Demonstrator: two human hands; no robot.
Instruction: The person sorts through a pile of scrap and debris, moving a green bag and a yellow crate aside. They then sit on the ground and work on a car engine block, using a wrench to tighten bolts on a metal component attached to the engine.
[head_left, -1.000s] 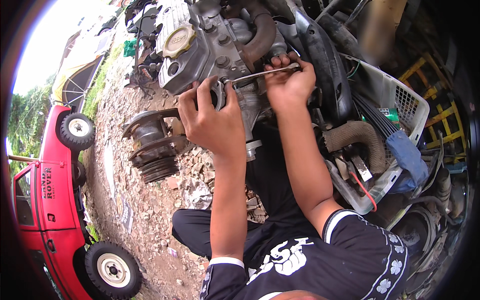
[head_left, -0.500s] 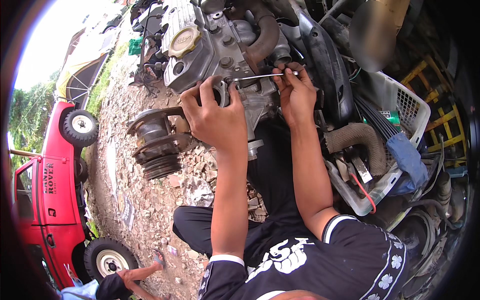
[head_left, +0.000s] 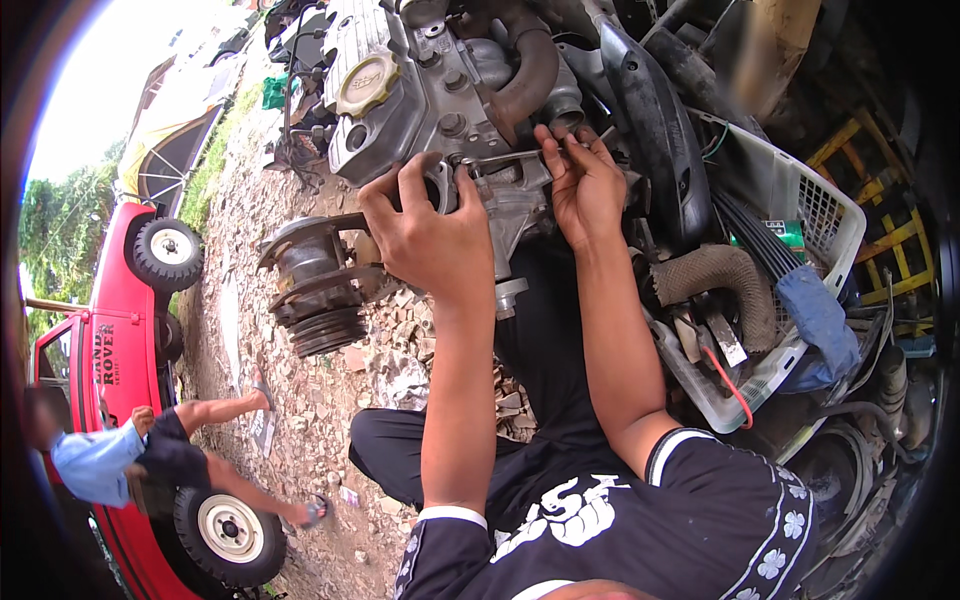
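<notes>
A car engine (head_left: 440, 120) with a ribbed grey metal cover and a pale yellow filler cap (head_left: 367, 84) stands before me. My left hand (head_left: 432, 225) is curled round a small grey metal flange (head_left: 440, 186) at the engine's near end, thumb and fingers on either side of its opening. A slim silver wrench (head_left: 512, 157) runs from beside my left thumb toward my right hand (head_left: 585, 190). The right fingers pinch around its outer end, which they hide. Below my left hand, to the left, sits a dark grooved pulley (head_left: 318, 285).
On the right are a white plastic crate (head_left: 828, 215) with a ribbed hose (head_left: 715, 285), and a yellow metal grid (head_left: 890, 240). Stony ground (head_left: 300, 420) spreads at left, where a person in a blue top (head_left: 100, 465) walks by a red vehicle (head_left: 120, 370).
The wrench's outer end has slipped behind my right fingers, which have shifted slightly left. My left hand stays on the flange. The passer-by has come further into view at lower left.
</notes>
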